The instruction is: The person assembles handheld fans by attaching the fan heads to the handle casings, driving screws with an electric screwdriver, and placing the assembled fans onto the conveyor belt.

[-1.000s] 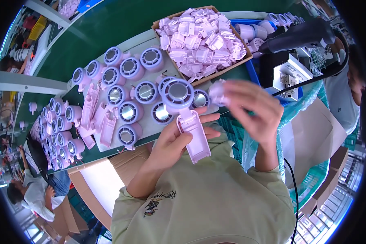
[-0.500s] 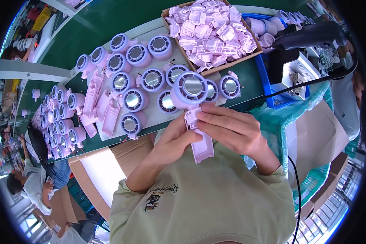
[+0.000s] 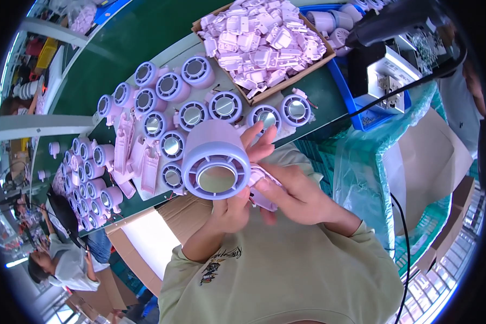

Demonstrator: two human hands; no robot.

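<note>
Close in front of me is a pink handheld fan [image 3: 213, 141] with a lavender slotted ring and a round silver disc. Its head tilts toward me, hiding part of my left hand [image 3: 233, 210], which is closed around it below the head. My right hand [image 3: 297, 194] pinches the pink handle part [image 3: 262, 186] between thumb and fingers, on the right of the head. Some of its fingers are hidden behind the handle. Beyond them, several similar fan heads [image 3: 193, 115] stand on a pale mat, beside loose pink handle shells [image 3: 149, 170].
A cardboard box [image 3: 329, 53] full of small pink plastic parts stands at the back. To its right are a blue tray [image 3: 368, 121] and a dark power tool [image 3: 397, 24] with a cable. More fan heads [image 3: 94, 167] cluster at left. A plastic-lined green crate [image 3: 362, 162] stands at right.
The fan has turned and tipped, so its head now lies left of my hands with the disc facing me. My right hand has shifted down along the handle's side.
</note>
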